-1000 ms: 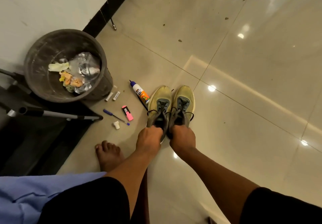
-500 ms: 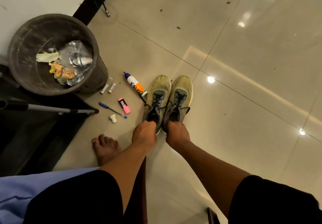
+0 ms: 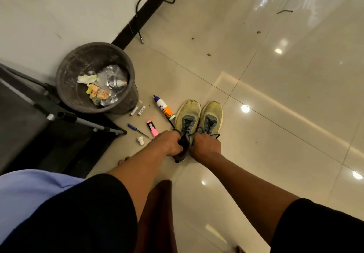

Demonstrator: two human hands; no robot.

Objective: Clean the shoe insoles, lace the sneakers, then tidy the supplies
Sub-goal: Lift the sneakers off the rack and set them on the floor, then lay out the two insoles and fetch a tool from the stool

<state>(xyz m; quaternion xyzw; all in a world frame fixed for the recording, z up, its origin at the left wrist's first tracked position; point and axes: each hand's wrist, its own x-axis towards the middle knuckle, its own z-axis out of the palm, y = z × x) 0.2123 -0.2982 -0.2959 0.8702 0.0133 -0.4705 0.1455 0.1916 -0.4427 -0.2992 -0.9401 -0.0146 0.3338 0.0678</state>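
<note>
Gripped the heels of two sneakers on the floor: left hand (image 3: 170, 143) curled round the left sneaker (image 3: 187, 116), right hand (image 3: 205, 146) round the right sneaker (image 3: 210, 117), fingers themselves hidden. Stood side by side, touching, just right of the glue bottle (image 3: 164, 108) and near the bin (image 3: 95, 77). Lay with long axes parallel, toes pointing away, heels toward the body. Best handled level and set down together, laces (image 3: 213, 134) kept clear of the soles, judging by loose ends.
</note>
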